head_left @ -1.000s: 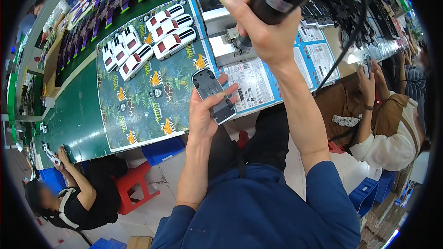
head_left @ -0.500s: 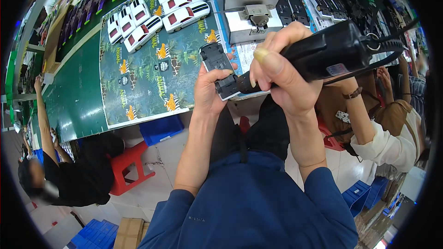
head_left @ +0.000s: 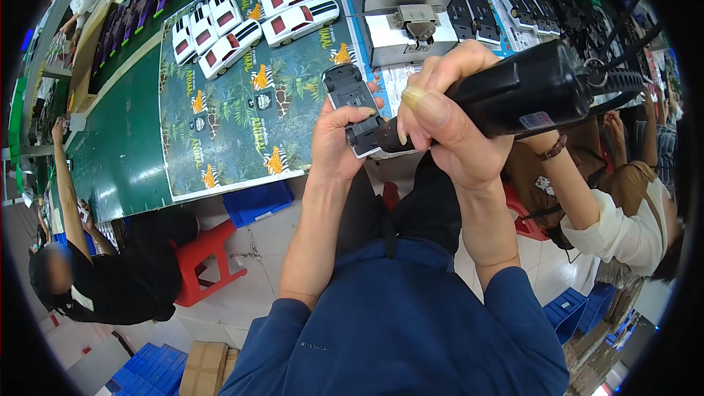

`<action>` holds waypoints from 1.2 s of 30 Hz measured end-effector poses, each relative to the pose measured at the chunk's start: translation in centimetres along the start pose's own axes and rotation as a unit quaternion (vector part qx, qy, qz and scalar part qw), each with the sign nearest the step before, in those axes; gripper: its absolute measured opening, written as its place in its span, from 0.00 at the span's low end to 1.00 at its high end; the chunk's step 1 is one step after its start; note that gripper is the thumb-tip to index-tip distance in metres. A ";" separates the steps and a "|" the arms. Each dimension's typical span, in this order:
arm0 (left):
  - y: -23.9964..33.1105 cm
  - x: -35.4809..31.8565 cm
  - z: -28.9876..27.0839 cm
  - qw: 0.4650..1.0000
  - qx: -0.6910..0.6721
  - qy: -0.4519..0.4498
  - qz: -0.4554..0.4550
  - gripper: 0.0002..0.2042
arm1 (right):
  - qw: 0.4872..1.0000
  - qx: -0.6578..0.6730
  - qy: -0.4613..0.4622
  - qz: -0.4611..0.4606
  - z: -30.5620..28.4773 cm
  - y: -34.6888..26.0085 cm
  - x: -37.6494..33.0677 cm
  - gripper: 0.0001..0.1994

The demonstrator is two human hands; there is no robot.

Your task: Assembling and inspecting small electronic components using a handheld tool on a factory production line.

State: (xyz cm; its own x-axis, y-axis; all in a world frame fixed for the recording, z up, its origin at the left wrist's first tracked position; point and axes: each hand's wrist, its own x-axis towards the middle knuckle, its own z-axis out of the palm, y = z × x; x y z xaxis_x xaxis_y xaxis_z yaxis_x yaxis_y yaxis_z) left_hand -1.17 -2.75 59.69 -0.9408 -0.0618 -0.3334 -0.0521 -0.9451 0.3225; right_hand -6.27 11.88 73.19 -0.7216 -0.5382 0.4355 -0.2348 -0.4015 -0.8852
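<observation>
My left hand (head_left: 339, 132) is closed round a toy car (head_left: 347, 86), its black underside turned up and a white edge showing along the body. In my right hand (head_left: 458, 114) is a black electric screwdriver (head_left: 521, 92), a corded tool held nearly level. Its front end points left and meets the lower end of the car's underside; the exact contact point is too small to make out. Several finished-looking white toy cars (head_left: 299, 22) with black stripes stand upright on the printed sheet (head_left: 235, 125), left of my hands.
Beyond my hands stands a metal machine (head_left: 411, 7). Several black car undersides (head_left: 473, 15) lie to its right. A person in black (head_left: 125, 271) sits at the left, another in a white sleeve (head_left: 609, 227) at the right. A blue bin (head_left: 258, 204) is below the table edge.
The car and my left hand have shifted slightly right. The screwdriver stays against the car's lower end, its body a touch lower. Both hands keep their grip.
</observation>
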 end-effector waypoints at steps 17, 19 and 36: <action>-0.3 -0.5 1.9 0.998 -0.052 0.044 -0.007 0.26 | 0.999 0.030 0.018 0.011 0.4 2.1 0.2 0.15; 0.3 -0.7 1.6 0.999 -0.028 0.021 0.008 0.25 | 1.000 0.014 0.001 -0.001 0.8 2.4 0.6 0.15; 0.0 -1.2 3.1 0.983 0.145 -0.003 0.112 0.12 | 0.988 0.151 -0.018 0.006 0.4 3.1 -0.9 0.11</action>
State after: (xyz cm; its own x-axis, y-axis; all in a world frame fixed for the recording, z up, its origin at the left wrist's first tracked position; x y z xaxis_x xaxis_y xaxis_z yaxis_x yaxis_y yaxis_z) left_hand -1.05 -1.68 62.82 -0.9416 -0.2555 -0.2193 0.0650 -0.7769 0.6262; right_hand -6.08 10.84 70.13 -0.6976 -0.5688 0.4357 -0.0176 -0.5943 -0.8041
